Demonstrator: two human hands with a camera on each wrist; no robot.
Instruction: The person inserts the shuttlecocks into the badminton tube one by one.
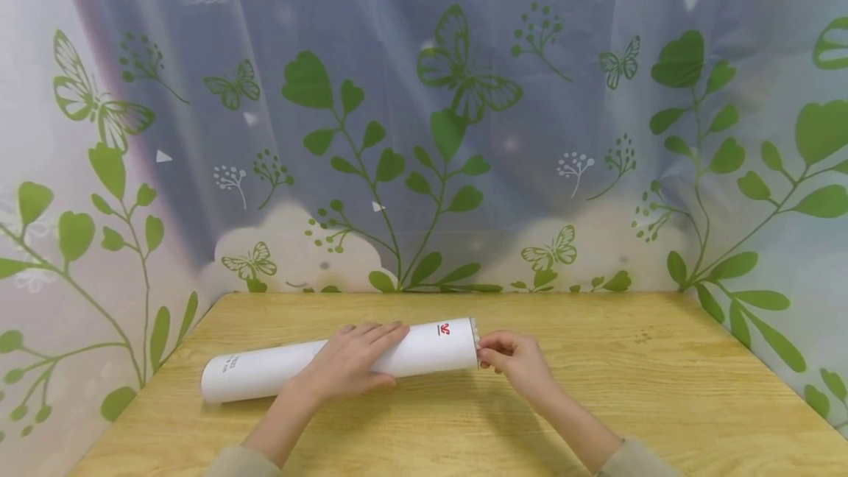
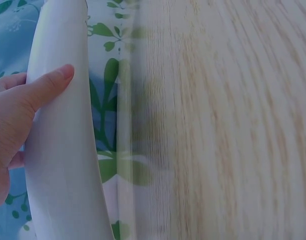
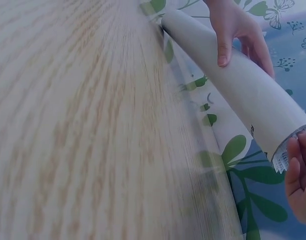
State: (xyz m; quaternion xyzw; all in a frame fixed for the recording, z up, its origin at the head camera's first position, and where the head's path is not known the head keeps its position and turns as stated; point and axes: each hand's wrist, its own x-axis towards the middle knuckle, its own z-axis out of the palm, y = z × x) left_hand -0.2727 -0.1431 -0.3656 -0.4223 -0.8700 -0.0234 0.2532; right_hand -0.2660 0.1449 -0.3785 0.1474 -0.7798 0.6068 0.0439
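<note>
A long white paper-covered roll (image 1: 433, 352) lies crosswise in the head view, its right end higher than its left. It bears a small red mark near the right end and dark print near the left. My left hand (image 1: 347, 361) grips it around the middle, fingers over the top and thumb on the near side, as the left wrist view also shows. At the right end, my right hand (image 1: 520, 365) pinches the edge with thumb and fingertips. There, in the right wrist view, a jagged strip of printed paper (image 3: 280, 161) sticks out of the roll's mouth, partly behind the fingers.
Beneath the roll is a wood-grain table (image 1: 636, 381). A curtain (image 1: 556, 116) printed with green leaves and butterflies hangs behind it and along both sides. Light sleeves (image 1: 639, 458) cover the forearms near the bottom of the head view.
</note>
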